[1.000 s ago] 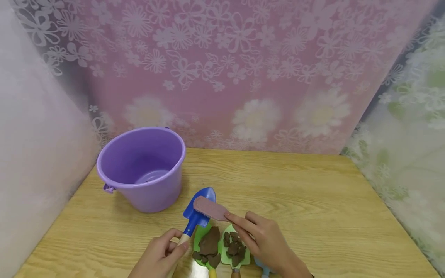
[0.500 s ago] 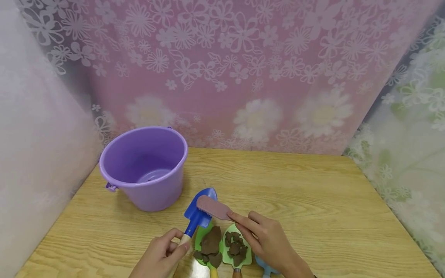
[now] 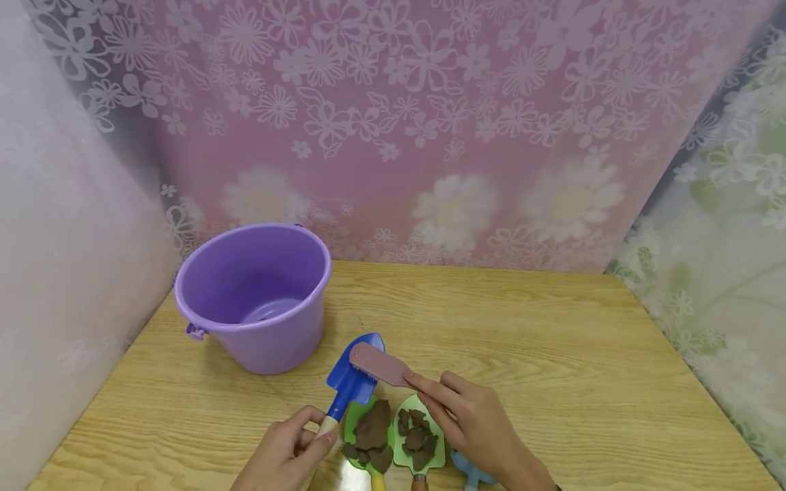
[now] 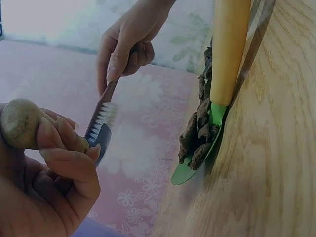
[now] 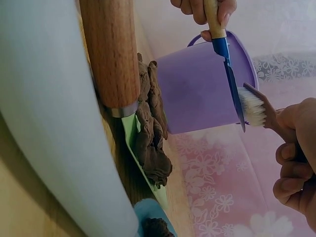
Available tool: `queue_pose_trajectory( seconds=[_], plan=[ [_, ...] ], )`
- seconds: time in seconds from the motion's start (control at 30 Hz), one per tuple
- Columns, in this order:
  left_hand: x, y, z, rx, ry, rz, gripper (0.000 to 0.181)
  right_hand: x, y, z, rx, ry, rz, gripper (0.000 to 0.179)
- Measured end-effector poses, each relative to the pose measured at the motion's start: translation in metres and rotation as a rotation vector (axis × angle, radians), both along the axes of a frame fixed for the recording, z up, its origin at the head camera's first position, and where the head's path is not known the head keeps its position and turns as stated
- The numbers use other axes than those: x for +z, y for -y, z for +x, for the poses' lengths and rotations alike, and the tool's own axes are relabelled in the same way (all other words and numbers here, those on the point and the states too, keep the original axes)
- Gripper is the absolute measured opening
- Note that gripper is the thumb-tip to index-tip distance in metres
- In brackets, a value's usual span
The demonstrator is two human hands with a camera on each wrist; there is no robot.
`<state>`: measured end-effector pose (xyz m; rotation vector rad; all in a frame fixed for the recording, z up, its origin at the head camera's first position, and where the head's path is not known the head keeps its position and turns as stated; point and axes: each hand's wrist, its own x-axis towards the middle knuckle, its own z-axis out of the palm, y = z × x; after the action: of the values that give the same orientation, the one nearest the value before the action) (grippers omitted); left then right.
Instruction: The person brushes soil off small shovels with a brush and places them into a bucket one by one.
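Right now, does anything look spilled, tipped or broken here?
Nothing stands out: the bucket stands upright, brown clods lie on the green shovels, and the brush touches the blue trowel. The light-blue shovel is partly hidden.

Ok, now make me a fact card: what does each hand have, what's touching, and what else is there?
Left hand: holds a blue pointed trowel by its pale wooden handle
Right hand: holds a pink flat-backed brush
Touching: white bristles against the trowel's blade
Loaded scoops: yellow-handled green scoop and brown-handled pale green scoop, both carrying brown clay-like lumps
Third scoop: light blue scoop, partly hidden by the right hand in the head view
Bucket: purple plastic bucket, beyond the left hand
Surface: wood-grain table
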<state>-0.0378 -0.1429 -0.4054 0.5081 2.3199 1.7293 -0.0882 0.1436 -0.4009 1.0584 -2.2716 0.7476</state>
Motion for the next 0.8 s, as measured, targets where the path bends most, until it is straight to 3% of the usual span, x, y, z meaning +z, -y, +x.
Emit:
queue_pose_trajectory(
  seconds=[0.37, 0.5, 0.67, 0.8],
  plan=[
    [-0.0018, 0.0008, -0.0004, -0.010, -0.029, 0.029, 0.016, 0.0005, -0.0025, 0.0002, -0.009, -0.002, -0.003, 0.030],
    [-0.0015, 0.0008, -0.0008, -0.014, -0.044, 0.018, 0.015, 0.0036, -0.0018, 0.0026, 0.029, -0.001, -0.009, 0.029],
    [0.0023, -0.0004, -0.0023, -0.017, -0.011, -0.023, 0.018, 0.0067, 0.0027, 0.0050, 0.109, 0.019, -0.010, 0.030],
    [0.0045, 0.0005, -0.0036, -0.019, 0.006, -0.023, 0.019, 0.0055, 0.0031, 0.0043, 0.086, 0.019, -0.019, 0.031]
  ],
)
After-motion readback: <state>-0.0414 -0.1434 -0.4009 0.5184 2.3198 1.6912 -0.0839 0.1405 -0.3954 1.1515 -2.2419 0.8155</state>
